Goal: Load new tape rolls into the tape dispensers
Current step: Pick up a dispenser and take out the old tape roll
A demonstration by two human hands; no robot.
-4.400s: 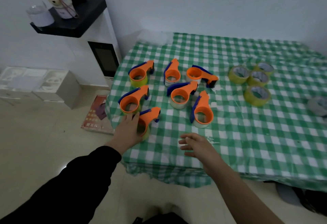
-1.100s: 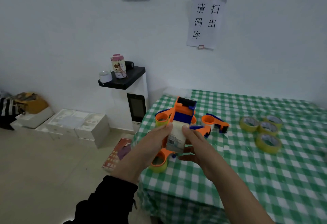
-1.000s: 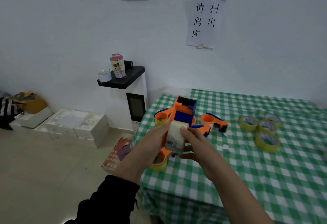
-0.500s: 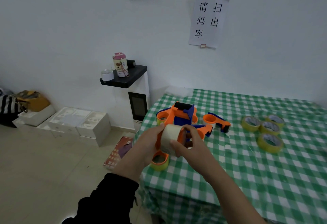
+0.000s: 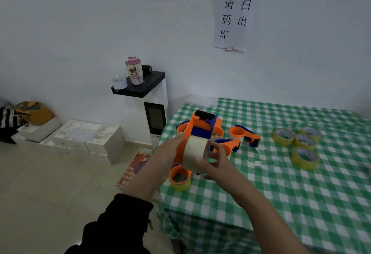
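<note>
I hold an orange and blue tape dispenser (image 5: 201,127) up over the left part of the table. My left hand (image 5: 167,153) grips its orange body from the left side. A pale tape roll (image 5: 194,154) sits at the dispenser's lower end, and my right hand (image 5: 212,160) grips that roll from the right with fingers curled round its rim. Several other orange dispensers lie on the green checked tablecloth (image 5: 281,193), one near the front edge (image 5: 179,177) and one further back (image 5: 244,135). Yellow tape rolls (image 5: 304,157) lie at the right.
A white cabinet with a black top (image 5: 140,89) stands left of the table, bearing a cup and a bottle. White boxes (image 5: 88,137) and a bag (image 5: 34,111) sit on the floor at left. A booklet (image 5: 134,169) lies by the table's edge.
Since 4.4 s ago I lifted a dispenser off the table. Over the last second the tape roll turned from end-on to side-on as my right hand shifted round it.
</note>
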